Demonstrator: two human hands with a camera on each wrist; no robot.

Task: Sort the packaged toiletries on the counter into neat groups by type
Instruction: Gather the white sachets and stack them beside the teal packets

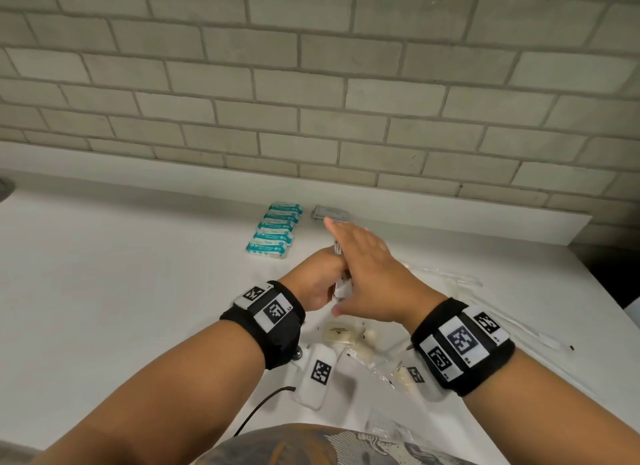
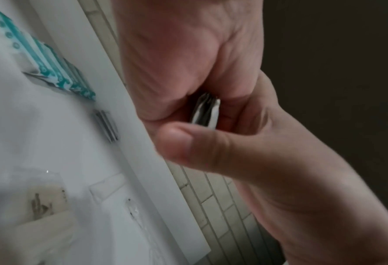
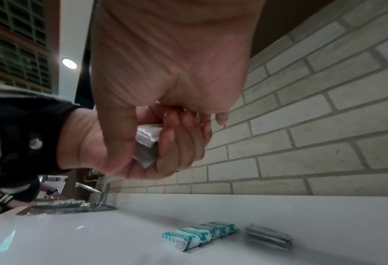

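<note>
My left hand [image 1: 313, 284] grips a thin stack of silver-grey sachets [image 1: 337, 249] upright above the counter [image 1: 138, 274]. My right hand [image 1: 367, 267] lies flat against that stack, fingers straight, thumb stretched out below it. In the right wrist view the sachets [image 3: 146, 141] sit between the left thumb and curled fingers. The left wrist view shows their edges [image 2: 205, 111] in the fist. A row of teal-and-white packets [image 1: 277, 230] lies at the back. A flat pile of grey sachets [image 1: 330, 212] rests right of it.
Clear-wrapped cream soaps [image 1: 339, 333] and other clear packs [image 1: 450, 277] lie loose under and right of my wrists. The counter ends at a dark drop [image 1: 606, 274] on the right. A sink [image 3: 63, 208] is far left, with another person's hand [image 3: 52, 192] beside it.
</note>
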